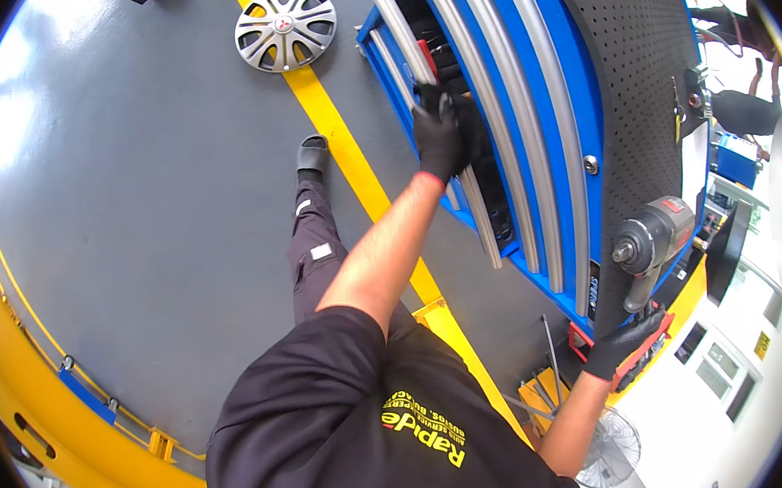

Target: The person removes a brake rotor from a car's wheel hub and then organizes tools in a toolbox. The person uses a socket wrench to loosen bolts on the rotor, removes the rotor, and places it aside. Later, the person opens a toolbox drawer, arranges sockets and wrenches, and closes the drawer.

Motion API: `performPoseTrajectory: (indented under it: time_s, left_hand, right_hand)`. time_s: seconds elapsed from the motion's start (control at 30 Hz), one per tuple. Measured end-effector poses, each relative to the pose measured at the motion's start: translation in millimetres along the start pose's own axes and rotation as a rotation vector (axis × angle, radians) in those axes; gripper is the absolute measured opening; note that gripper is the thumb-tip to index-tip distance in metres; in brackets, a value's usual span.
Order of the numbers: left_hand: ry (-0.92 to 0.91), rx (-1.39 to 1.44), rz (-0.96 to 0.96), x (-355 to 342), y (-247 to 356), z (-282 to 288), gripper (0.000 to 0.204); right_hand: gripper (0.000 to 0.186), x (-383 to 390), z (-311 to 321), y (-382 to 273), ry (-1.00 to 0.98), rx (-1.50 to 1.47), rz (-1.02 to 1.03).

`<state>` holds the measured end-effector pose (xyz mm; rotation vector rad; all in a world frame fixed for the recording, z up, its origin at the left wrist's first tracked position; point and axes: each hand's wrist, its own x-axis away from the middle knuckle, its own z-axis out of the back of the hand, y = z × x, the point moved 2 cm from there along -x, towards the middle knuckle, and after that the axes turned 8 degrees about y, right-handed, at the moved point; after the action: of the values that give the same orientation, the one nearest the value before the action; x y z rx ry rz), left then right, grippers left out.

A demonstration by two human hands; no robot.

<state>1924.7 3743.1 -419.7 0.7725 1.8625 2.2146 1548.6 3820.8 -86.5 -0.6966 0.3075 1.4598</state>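
Observation:
A blue tool cabinet (591, 101) with long silver drawer handles stands to my right. One of its drawers (497, 199) is pulled out, with dark items and a red piece (428, 57) inside. My left hand (443, 133), in a black glove, is closed over the front handle of that drawer; its fingertips are partly hidden. My right hand (621, 346), gloved in black too, lies with fingers stretched along a red tray (656, 332) at the cabinet's near side. Just above it, a grey and black impact wrench (653, 238) stands against the pegboard side (631, 65).
On the grey floor, a silver wheel cover (286, 27) lies over a yellow line (329, 119). A yellow curved beam (28, 406) runs along the left. Near my right forearm are a fan (609, 453) and a yellow stand (542, 393). Another person (751, 106) is at far right.

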Motion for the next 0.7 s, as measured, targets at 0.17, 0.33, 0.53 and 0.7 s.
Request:
performPoseTrajectory:
  time_s: [0.17, 0.33, 0.53, 0.7]
  left_hand:
    - [0.045, -0.063, -0.318, -81, 41, 71, 0.048]
    - [0.06, -0.147, 0.113, -232, 73, 93, 0.051]
    - [0.162, -0.304, -0.053, -171, 28, 113, 0.042]
    - [0.118, -0.582, -0.54, -212, 17, 128, 0.037]
  right_hand:
    - [0.051, 4, 0, 26, -0.068, 0.002, -0.149]
    - [0.047, 11, 4, 35, -0.052, 0.288, 0.281]
    - [0.064, 6, -7, 46, -0.012, 0.315, 0.432]
    - [0.094, -3, -9, 43, -0.206, 0.217, 0.159]
